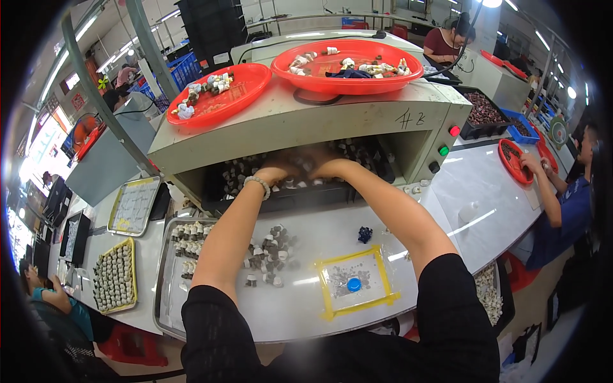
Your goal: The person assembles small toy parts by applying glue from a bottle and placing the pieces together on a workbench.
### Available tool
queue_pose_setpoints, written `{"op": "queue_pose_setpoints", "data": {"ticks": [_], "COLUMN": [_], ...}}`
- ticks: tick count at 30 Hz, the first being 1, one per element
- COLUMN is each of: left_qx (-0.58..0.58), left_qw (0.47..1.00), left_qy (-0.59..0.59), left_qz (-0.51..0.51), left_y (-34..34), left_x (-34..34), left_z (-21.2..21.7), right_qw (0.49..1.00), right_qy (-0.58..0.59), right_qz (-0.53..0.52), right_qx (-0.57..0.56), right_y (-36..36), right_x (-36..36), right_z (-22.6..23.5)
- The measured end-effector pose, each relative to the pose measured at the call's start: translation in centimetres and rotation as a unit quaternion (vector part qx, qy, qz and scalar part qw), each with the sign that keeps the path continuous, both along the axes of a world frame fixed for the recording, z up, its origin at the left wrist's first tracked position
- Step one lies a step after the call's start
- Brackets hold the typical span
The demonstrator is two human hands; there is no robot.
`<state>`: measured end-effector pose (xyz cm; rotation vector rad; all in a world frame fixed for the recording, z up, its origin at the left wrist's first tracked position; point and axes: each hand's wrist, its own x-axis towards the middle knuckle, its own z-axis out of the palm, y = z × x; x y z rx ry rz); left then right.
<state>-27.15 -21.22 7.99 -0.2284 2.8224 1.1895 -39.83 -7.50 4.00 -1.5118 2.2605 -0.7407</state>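
Both my arms reach forward into the low opening of a grey-green box-shaped machine (357, 124). My left hand (276, 171), with a beaded bracelet at the wrist, is over a black tray (287, 203) inside it. Beside it, my right hand (331, 166) is over the same tray. Small white-and-brown pieces (236, 172) fill the tray around both hands. The fingers are blurred and in shadow, so I cannot make out what they hold. On the white table below my arms lies a loose heap of similar pieces (271, 252).
A metal tray (167, 309) with rows of pieces lies left; beyond it is a filled yellow-edged tray (133, 281). A yellow-taped square (329, 307) bears a blue cap (354, 285), near a dark blue clump (364, 234). Red plates (255, 96) top the machine. Co-workers sit on both sides.
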Motion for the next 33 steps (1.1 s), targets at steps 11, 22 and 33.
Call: {"op": "queue_pose_setpoints", "data": {"ticks": [11,22,33], "left_qx": [0.291,0.324,0.27], "left_qw": [0.946,0.925,0.946], "left_qy": [0.011,0.009,0.066], "left_qz": [0.141,0.196,0.168], "left_y": [0.7,1.2,5.4], "left_x": [0.6,3.8,15.5], "left_z": [0.6,1.7,1.0], "right_qw": [0.994,0.981,0.972], "right_qy": [0.046,-0.139,-0.161], "right_qz": [-0.014,-0.115,-0.003], "right_qx": [-0.102,-0.072,-0.17], "right_y": [-2.3,2.6,4.4], "right_x": [0.1,8.0,16.7], "right_z": [-0.2,8.7,4.2]}}
